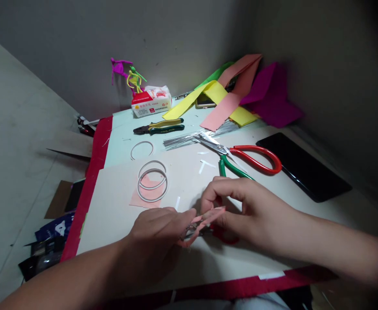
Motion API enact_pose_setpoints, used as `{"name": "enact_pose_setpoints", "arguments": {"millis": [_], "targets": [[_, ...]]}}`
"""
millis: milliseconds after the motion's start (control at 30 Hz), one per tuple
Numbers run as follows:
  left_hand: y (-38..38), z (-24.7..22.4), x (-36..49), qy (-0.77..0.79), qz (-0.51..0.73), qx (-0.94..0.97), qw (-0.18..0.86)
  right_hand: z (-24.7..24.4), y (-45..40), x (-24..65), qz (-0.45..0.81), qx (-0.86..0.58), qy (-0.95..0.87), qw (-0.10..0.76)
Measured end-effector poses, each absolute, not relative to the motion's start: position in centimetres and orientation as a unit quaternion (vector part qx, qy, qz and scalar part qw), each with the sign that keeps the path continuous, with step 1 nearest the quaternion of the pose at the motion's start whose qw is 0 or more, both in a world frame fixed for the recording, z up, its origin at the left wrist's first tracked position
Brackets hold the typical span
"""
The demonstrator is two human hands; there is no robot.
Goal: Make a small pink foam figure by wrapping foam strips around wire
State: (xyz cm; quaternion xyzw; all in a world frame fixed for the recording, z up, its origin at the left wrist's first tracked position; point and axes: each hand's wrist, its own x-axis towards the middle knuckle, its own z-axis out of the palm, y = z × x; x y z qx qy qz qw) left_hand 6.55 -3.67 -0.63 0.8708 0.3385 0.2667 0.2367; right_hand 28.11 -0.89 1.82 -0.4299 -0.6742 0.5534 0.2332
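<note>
Pink strip [204,224]: it ran bent between the two hands above the near middle of the desk [111,193].
Left hand [164,228]: closed on the strip's left part, thumb along it, the other fingertips hidden beneath.
Right hand [242,198]: its fingers pinched the strip's far right end between thumb and forefinger.
Red handle [229,240]: it lay under the right hand, partly covered.
Two rings [152,201]: overlapping, they lay on a pink piece [149,180], beyond the left hand.
Third ring [142,143]: it lay apart from the pair, farther off.
Scissors [220,149]: they lay beyond the right hand, with red and green handles.
Wires [179,141]: they lay in a bundle by the blades.
Pliers [150,128]: they lay far left of the wires.
Black phone [303,168]: it lay at the right.
Tissue pack [152,104]: it stood at the far left, beside small bright figures [133,80].
Yellow strip [184,103]: it lay at the far side, crossed by a salmon strip [219,111].
</note>
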Motion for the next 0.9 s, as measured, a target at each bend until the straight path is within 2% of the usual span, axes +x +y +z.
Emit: {"name": "enact_pose_setpoints", "arguments": {"millis": [100, 200, 333, 500, 600, 700, 800, 900], "targets": [[-3.5, -0.8, 6.2, 0.298, 0.257, 0.894, 0.214, 2.0, -0.3, 28.1, 0.682, -0.421, -0.572, 0.174], [-3.4, -0.6, 6.3, 0.264, 0.26, 0.909, 0.191, 1.6, 0.3, 28.2, 0.736, -0.397, -0.524, 0.161], [-3.3, -0.5, 6.6, 0.26, 0.27, 0.908, 0.187, 0.9, 0.9, 28.5, 0.766, -0.371, -0.508, 0.134], [-3.5, -0.5, 6.3, 0.275, 0.214, 0.888, 0.3, 0.7, 1.3, 28.9, 0.762, -0.358, -0.532, 0.09], [-3.7, -0.1, 6.2, 0.287, 0.18, 0.88, 0.334, 0.6, 1.3, 28.9, 0.764, -0.341, -0.544, 0.068], [-3.8, 0.5, 6.4, 0.274, 0.217, 0.878, 0.328, 0.1, 1.3, 28.8, 0.767, -0.327, -0.549, 0.062], [-3.9, 1.1, 6.5, 0.285, 0.286, 0.878, 0.255, -0.4, 1.2, 28.6, 0.778, -0.319, -0.526, 0.126], [-4.1, 1.2, 6.4, 0.373, 0.306, 0.848, 0.218, 0.0, 1.0, 28.6, 0.685, -0.35, -0.567, 0.296]]}}
